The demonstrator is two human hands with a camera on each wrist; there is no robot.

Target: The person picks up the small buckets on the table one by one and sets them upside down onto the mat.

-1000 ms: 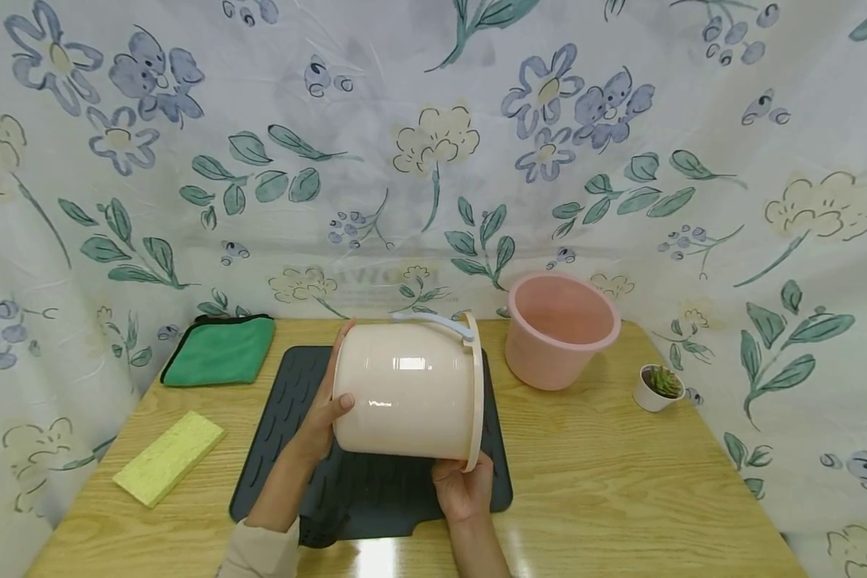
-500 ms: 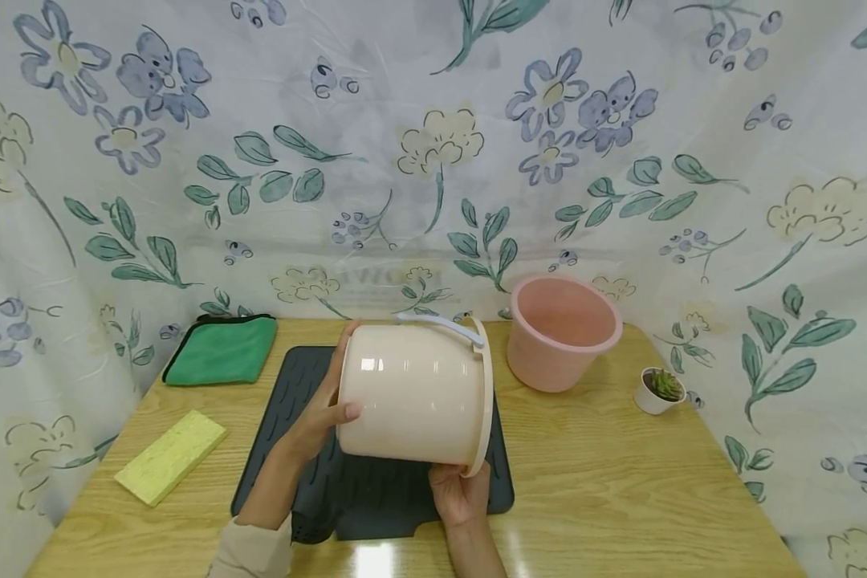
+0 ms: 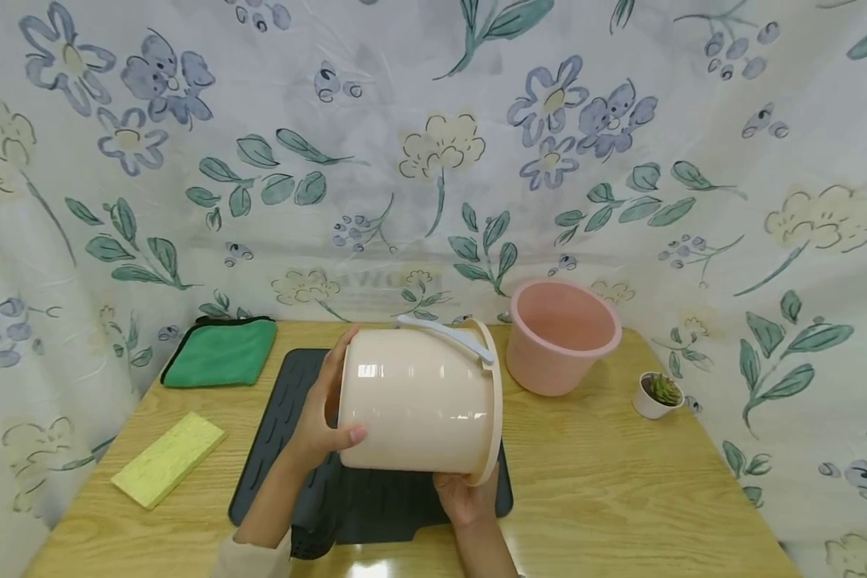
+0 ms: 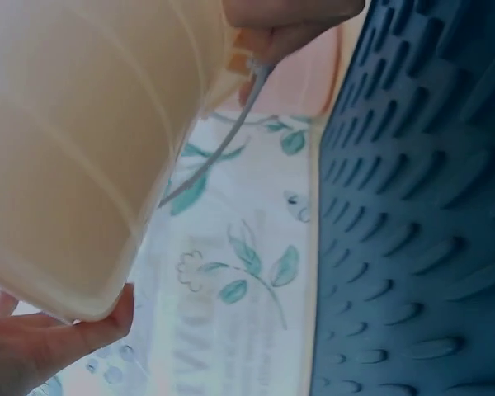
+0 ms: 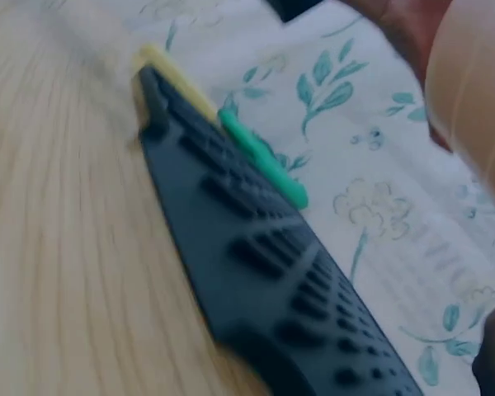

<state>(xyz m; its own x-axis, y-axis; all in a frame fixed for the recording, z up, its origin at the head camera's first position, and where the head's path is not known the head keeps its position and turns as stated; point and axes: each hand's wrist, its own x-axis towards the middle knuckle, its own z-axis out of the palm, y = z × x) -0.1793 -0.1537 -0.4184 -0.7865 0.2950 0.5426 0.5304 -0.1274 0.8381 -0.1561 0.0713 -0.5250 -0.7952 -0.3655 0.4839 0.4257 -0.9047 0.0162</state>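
A glossy cream bucket lies on its side in the air above a dark drying mat, its rim facing right and its inside hidden. At its base, my left hand grips the edge, with the thumb along the near wall. My right hand holds the rim from below, its fingers partly hidden behind the bucket. The pale blue-grey handle slants across the upper side. In the left wrist view, the bucket's lower corner rests against the fingers of my left hand.
On the wooden table, a pink bucket stands back right beside a small potted succulent. A yellow sponge and a folded green cloth lie to the left. A floral curtain hangs behind.
The cream bucket has shifted slightly right and down in the head view. It has rolled a little, bringing the handle's joint toward me. Both hands keep their hold.
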